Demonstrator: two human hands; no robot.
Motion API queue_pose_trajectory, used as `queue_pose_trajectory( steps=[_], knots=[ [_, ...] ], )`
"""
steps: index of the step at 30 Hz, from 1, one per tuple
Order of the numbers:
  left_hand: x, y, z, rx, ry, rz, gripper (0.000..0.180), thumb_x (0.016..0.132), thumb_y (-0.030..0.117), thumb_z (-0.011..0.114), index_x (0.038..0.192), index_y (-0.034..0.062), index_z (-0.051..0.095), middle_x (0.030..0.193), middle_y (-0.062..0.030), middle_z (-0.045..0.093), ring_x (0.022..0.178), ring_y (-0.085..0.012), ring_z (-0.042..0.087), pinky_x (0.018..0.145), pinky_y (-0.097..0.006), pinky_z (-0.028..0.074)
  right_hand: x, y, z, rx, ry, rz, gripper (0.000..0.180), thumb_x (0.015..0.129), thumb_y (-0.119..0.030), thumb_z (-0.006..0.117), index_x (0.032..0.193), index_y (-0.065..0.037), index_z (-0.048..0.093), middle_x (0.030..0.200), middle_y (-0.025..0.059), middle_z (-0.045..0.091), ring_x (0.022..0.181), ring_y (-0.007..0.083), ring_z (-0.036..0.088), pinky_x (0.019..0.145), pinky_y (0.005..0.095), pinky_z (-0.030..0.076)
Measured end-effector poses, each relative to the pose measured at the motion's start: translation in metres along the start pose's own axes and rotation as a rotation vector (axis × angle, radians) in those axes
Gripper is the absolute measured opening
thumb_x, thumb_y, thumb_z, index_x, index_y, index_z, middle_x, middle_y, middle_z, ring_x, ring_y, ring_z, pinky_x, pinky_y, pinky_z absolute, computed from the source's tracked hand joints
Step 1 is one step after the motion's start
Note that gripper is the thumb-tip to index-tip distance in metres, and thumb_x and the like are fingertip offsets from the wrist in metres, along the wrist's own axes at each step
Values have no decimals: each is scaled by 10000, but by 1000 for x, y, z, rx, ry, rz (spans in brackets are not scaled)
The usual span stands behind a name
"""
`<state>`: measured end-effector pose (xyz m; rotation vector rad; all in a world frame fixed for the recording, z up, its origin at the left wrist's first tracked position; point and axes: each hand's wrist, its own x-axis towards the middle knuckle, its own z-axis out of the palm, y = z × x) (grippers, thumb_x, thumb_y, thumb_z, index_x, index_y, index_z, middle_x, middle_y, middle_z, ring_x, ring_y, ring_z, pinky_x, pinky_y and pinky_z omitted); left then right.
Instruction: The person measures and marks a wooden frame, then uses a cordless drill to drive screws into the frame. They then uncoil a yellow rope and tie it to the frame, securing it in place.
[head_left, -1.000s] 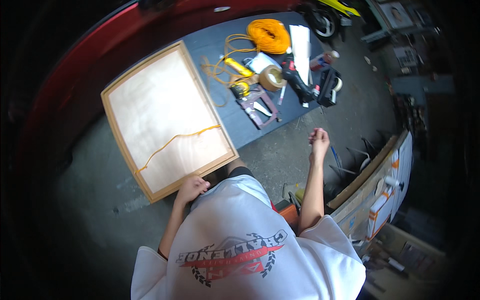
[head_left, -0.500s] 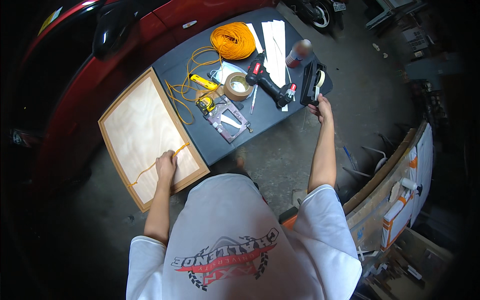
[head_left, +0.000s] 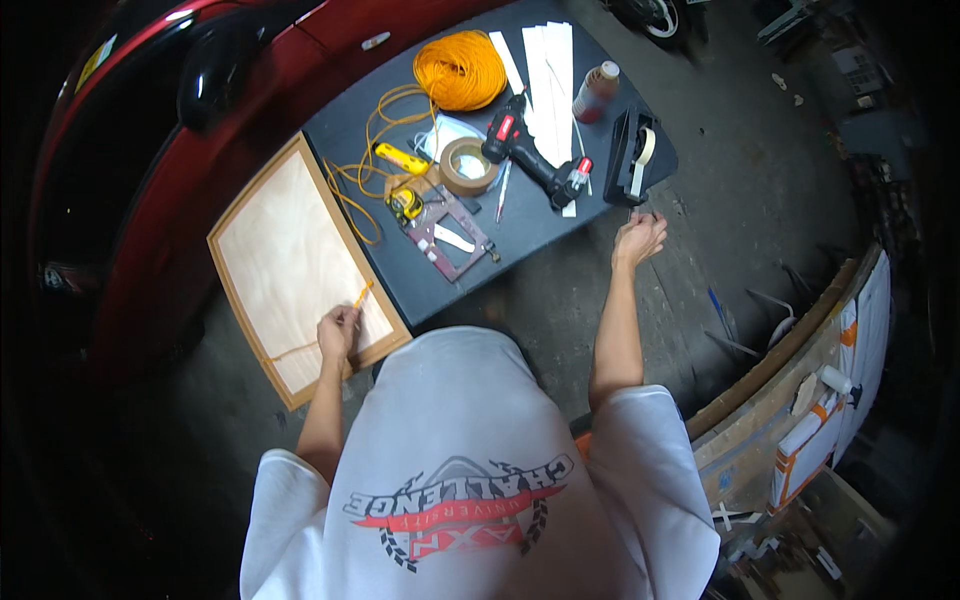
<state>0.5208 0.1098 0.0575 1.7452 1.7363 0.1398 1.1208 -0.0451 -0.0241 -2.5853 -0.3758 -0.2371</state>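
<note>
My left hand [head_left: 338,330] pinches a short orange cord [head_left: 364,292] over the lower part of a pale wooden panel with a raised brown frame [head_left: 280,235]. One end of the cord points up toward the frame's right side; the rest runs left across the panel. My right hand [head_left: 640,240] is closed just below the front of a black tape dispenser [head_left: 622,165] with a cream tape roll. Its fingers are curled together, and whatever they hold is too small to make out.
On the dark table [head_left: 395,265] lie an orange cord coil [head_left: 460,70], cordless drill [head_left: 525,155], brown tape roll [head_left: 467,186], yellow utility knife [head_left: 402,158], tape measure [head_left: 405,205], purplish metal hand tool [head_left: 468,262], white strips [head_left: 548,90] and a bottle [head_left: 596,92]. A red car [head_left: 330,50] stands behind.
My right hand has come away from the tape dispenser, moving down toward me, and its fingers have curled. My left hand has shifted slightly, lifting the upper end of the orange cord.
</note>
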Motion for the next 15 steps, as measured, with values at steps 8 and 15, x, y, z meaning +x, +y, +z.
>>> queue_pose_trajectory(
  steps=[8,15],
  knots=[
    [0,-9,1,168,-45,80,181,943,174,662,896,25,752,696,-155,676,623,-267,649,641,-401,526,-90,-43,-57,333,-181,-111,177,976,-114,637,1034,37,708,1025,161,664,889,318,660,809,415,522],
    [-17,-18,8,-68,53,165,459,916,142,699,1359,81,593,953,-270,712,900,-444,687,825,-491,549,-258,-218,-109,631,-1321,-47,473,1009,-71,608,1475,-151,578,1002,109,732,778,180,642,783,329,566]
  ],
)
